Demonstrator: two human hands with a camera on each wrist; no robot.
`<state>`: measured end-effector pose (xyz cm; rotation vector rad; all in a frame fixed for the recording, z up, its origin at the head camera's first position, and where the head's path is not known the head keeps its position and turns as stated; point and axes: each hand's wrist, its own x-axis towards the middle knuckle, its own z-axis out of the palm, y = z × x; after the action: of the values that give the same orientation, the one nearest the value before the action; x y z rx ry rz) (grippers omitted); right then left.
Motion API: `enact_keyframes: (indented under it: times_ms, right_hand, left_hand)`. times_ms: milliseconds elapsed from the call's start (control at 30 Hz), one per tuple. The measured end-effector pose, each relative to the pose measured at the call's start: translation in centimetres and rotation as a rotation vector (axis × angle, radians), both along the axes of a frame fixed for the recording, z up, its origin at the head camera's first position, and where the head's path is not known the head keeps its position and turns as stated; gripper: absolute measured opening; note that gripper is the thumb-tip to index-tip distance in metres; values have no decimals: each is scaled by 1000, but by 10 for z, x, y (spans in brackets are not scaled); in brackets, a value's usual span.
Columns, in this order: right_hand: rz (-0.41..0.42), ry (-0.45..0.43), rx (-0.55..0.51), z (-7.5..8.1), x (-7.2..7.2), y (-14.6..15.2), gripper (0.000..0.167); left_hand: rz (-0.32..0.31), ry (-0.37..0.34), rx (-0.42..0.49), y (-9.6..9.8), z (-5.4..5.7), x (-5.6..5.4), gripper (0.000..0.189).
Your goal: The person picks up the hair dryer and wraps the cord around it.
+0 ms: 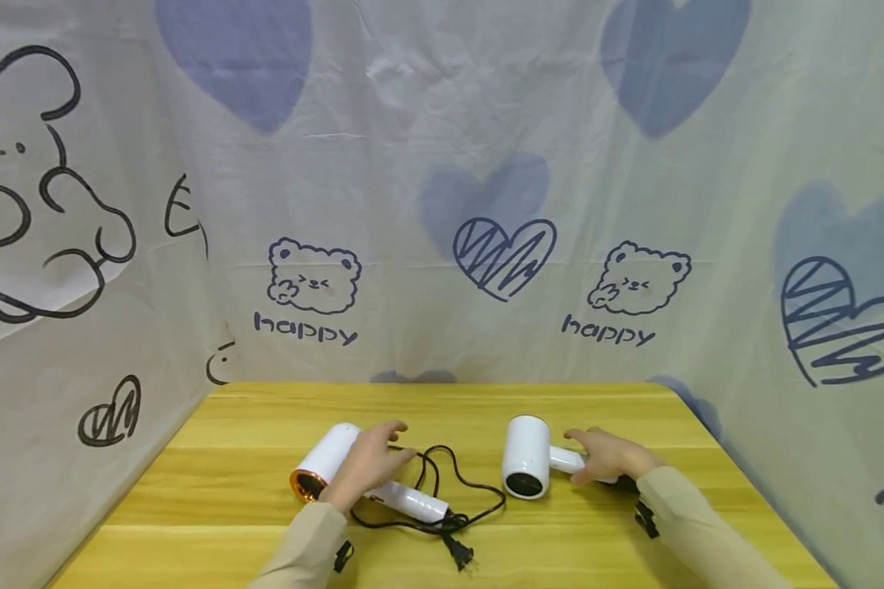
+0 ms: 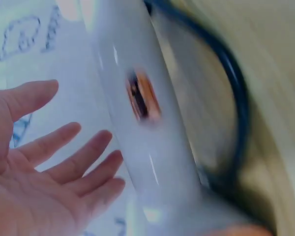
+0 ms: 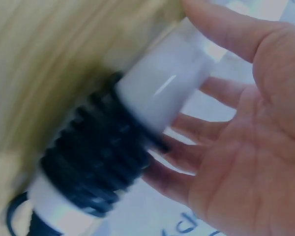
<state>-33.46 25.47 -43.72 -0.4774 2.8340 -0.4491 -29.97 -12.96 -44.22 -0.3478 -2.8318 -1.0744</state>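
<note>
On the left of the table lies a white hair dryer (image 1: 331,450) with a copper-coloured rim, its handle slanting toward the front. My left hand (image 1: 368,465) hovers over it, fingers spread. In the left wrist view, the palm is beside the white handle (image 2: 152,142) with its copper-edged switch, gripping nothing. A second white hair dryer (image 1: 527,454) lies on the right, handle pointing right. My right hand (image 1: 610,456) is at that handle. The right wrist view has the thumb and loosely extended fingers on either side of the handle, not closed; whether they touch is unclear. Black cord (image 3: 96,147) is wound around its end.
The left dryer's loose black cord (image 1: 479,486) loops across the middle of the wooden table (image 1: 560,548), its two-pin plug (image 1: 460,555) near the front. A printed cloth (image 1: 412,164) hangs behind the table and along both sides.
</note>
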Motion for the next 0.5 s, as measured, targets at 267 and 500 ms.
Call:
enact_keyframes:
  times_ms: [267,500]
  right_hand:
    - [39,157,-109,10,1,-20,51]
    - [-6,410,-260,5,0,-42,16]
  left_hand:
    - [150,89,-95,-33,1,-6,50]
    - [178,84,-148,-50,-5,-6,59]
